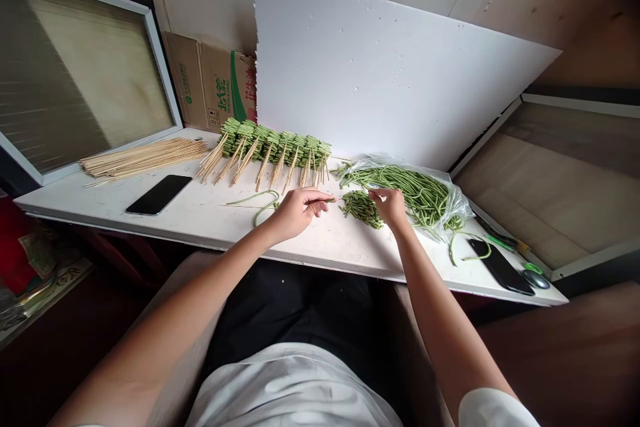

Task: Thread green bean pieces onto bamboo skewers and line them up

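My left hand (pixel 301 212) is closed in a pinch over the table's front half. A thin bamboo skewer (pixel 237 205) runs out behind it to the left, and a small green bean piece shows at its fingertips. Just right of it lies a pile of short cut bean pieces (pixel 361 208). My right hand (pixel 391 205) is pinched closed at that pile's right side; what its fingers hold, if anything, is too small to make out. Behind it, long green beans (pixel 410 187) lie in an open clear plastic bag (pixel 457 203). A loose long bean (pixel 257 217) curls beside my left wrist.
Bundles of skewered bean pieces (pixel 280 147) line the back of the white table (pixel 210 220). Bare skewers (pixel 145 157) and a phone (pixel 160 194) lie left. Another dark phone (pixel 500 267) lies right. A white foam board (pixel 380 73) and a carton (pixel 213 83) stand behind.
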The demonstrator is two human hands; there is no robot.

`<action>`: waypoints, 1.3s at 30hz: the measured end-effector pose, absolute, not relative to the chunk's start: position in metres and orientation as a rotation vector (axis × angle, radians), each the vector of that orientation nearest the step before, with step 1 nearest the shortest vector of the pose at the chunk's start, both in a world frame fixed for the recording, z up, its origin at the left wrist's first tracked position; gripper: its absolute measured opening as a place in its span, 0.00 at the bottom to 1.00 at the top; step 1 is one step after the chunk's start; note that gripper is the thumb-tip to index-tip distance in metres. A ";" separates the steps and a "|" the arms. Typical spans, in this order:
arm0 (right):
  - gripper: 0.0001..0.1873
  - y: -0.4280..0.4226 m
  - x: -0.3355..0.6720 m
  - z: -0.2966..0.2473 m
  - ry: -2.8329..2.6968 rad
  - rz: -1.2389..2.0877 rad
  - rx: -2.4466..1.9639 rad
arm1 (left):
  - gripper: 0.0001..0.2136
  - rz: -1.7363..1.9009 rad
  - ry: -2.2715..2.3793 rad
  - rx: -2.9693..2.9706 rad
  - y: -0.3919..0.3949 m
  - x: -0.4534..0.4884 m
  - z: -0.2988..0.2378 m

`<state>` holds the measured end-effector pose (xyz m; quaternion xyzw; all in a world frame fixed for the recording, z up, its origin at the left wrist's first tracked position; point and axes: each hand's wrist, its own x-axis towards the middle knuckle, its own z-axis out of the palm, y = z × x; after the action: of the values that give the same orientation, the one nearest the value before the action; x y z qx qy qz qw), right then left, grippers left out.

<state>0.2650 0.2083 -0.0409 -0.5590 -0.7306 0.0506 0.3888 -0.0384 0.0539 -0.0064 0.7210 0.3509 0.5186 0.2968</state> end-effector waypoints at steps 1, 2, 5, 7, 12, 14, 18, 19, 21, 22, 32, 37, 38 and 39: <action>0.14 0.209 0.266 -0.042 -1.849 0.134 -1.437 | 0.12 1.385 0.921 1.906 0.055 -0.038 -0.007; 0.15 0.208 0.267 -0.041 -1.842 0.142 -1.434 | 0.12 1.398 0.903 1.898 0.055 -0.038 -0.007; 0.17 0.197 0.267 -0.034 -1.803 0.230 -1.323 | 0.10 1.449 0.844 1.882 0.055 -0.035 -0.008; 0.18 0.187 0.269 -0.025 -1.723 0.297 -1.227 | 0.10 1.474 0.844 1.872 0.055 -0.034 -0.009; 0.20 0.155 0.274 0.004 -1.577 0.485 -1.086 | 0.12 1.471 0.959 1.789 0.053 -0.032 -0.008; 0.17 0.136 0.272 0.017 -1.626 0.535 -1.031 | 0.16 1.449 1.010 1.752 0.050 -0.029 -0.007; 0.22 0.096 0.253 0.038 -1.961 0.870 -0.927 | 0.20 1.438 1.047 1.740 0.046 -0.023 -0.008; 0.26 0.088 0.246 0.040 -2.046 0.915 -0.902 | 0.21 1.433 1.042 1.748 0.045 -0.021 -0.009; 0.28 0.078 0.232 0.038 -2.172 0.941 -0.862 | 0.23 1.417 1.028 1.778 0.043 -0.018 -0.010; 0.27 0.075 0.226 0.035 -2.193 0.925 -0.856 | 0.23 1.408 1.019 1.798 0.043 -0.017 -0.010; 0.18 0.073 0.213 0.024 -2.073 0.822 -0.799 | 0.09 1.328 1.050 1.917 0.043 -0.018 -0.009; 0.15 0.068 0.214 0.025 -2.146 0.679 -0.754 | 0.05 1.441 1.066 2.050 0.044 -0.018 -0.011; 0.15 0.067 0.213 0.025 -2.152 0.641 -0.740 | 0.04 1.466 1.067 2.085 0.044 -0.018 -0.011; 0.15 0.066 0.212 0.026 -2.150 0.607 -0.726 | 0.04 1.486 1.064 2.119 0.043 -0.017 -0.011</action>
<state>0.2117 0.0658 0.0255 -0.2849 -0.8444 0.2384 0.3859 -0.0170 0.0431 -0.0113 0.7462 0.3746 0.5231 0.1710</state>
